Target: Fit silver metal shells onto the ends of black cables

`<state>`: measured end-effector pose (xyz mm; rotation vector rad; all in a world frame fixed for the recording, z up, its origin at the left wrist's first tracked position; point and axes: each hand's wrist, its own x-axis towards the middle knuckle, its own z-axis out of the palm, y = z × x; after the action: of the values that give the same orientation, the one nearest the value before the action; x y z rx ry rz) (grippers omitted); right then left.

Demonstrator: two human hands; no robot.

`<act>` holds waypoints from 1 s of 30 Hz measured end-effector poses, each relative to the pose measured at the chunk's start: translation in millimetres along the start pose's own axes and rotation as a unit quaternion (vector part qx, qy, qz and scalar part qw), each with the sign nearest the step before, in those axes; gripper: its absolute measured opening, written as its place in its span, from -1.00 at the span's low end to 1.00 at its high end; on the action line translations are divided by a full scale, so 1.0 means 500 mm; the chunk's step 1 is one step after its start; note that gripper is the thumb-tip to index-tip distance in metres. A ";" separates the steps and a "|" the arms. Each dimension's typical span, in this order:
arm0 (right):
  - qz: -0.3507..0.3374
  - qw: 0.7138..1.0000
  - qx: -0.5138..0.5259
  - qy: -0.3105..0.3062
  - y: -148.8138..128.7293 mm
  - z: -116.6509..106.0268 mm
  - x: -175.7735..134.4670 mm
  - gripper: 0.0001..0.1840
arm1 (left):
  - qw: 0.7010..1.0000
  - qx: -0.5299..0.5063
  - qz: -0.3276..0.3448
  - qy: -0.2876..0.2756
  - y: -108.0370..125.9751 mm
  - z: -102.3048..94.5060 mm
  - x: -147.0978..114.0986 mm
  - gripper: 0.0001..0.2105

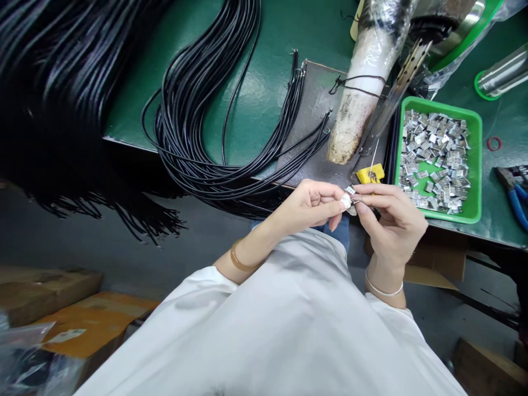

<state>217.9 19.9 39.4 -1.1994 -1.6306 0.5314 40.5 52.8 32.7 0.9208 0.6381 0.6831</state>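
Note:
My left hand (315, 206) and my right hand (390, 214) meet at the table's front edge, fingertips nearly touching. Pinched between them is a small silvery metal piece (350, 190), like those in the green tray. White wrapping covers the left fingertips. My right thumb and fingers are closed at the other side of the piece; what else they grip is too small to make out. Just beyond the fingers lies a yellow sponge (370, 175). A thin wire-like line (374, 157) runs down to it.
Black cables (206, 159) lie looped on the green table (264, 71), with more hanging off at left. A green tray (475, 165) of small metal pieces stands at right, beside blue-handled pliers (517, 201). A white duct (357, 104) reaches down overhead. Cardboard boxes (94, 319) sit below left.

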 end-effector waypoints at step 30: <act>-0.144 0.982 -0.099 0.077 0.010 0.022 -0.018 -0.65 | 0.973 0.032 0.138 0.184 -0.025 0.007 0.029 -0.84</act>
<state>210.1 16.1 26.8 -1.0911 -1.7151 0.0916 55.2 56.6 20.5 0.9606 0.8717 1.1032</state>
